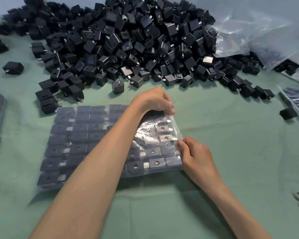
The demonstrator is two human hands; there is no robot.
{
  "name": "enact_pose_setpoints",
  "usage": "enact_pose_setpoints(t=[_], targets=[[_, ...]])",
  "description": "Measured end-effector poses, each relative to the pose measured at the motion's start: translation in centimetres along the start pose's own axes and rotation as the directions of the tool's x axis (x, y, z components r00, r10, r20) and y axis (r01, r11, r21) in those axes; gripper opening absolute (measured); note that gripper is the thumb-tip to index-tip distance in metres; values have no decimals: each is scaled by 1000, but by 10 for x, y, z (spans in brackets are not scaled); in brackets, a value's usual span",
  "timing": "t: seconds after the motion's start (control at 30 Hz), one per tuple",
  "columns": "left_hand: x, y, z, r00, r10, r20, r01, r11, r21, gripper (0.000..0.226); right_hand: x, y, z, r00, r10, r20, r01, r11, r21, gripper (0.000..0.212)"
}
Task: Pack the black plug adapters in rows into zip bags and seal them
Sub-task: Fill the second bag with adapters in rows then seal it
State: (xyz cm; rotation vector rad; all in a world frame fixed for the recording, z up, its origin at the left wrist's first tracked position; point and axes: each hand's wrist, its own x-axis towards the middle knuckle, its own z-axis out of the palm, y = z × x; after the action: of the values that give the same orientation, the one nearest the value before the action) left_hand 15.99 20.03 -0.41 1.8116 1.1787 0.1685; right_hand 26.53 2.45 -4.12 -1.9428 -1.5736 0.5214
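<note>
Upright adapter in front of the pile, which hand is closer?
Left. The left hand pinches the zip bag just right of that adapter; the right hand pinches the bag farther toward the person.

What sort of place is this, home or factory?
Likely a packing bench in a small factory or workshop: a big loose pile of black plug adapters, a zip bag filled in rows, and more clear bags stacked beyond.

No text, label, brand or number can be read — not on the plug adapters [110,40], not on the zip bag [86,140].
</note>
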Motion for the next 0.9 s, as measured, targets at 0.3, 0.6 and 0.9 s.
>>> enact_pose_setpoints(t=[0.3,0.6,0.9], targets=[[-31,15,-16,956,192,-221,-166,977,131,42,1,3,-10,996,-27,79,25,999,28,42],[-150,-119,-73,654,-20,-756,-48,997,-68,12,38,2,-29,985,84,151,-112,975,190,32],[-150,-171,-51,537,-228,-812,-55,951,-303,15,76,-23,8,976,128,178,-151,981,125,55]])
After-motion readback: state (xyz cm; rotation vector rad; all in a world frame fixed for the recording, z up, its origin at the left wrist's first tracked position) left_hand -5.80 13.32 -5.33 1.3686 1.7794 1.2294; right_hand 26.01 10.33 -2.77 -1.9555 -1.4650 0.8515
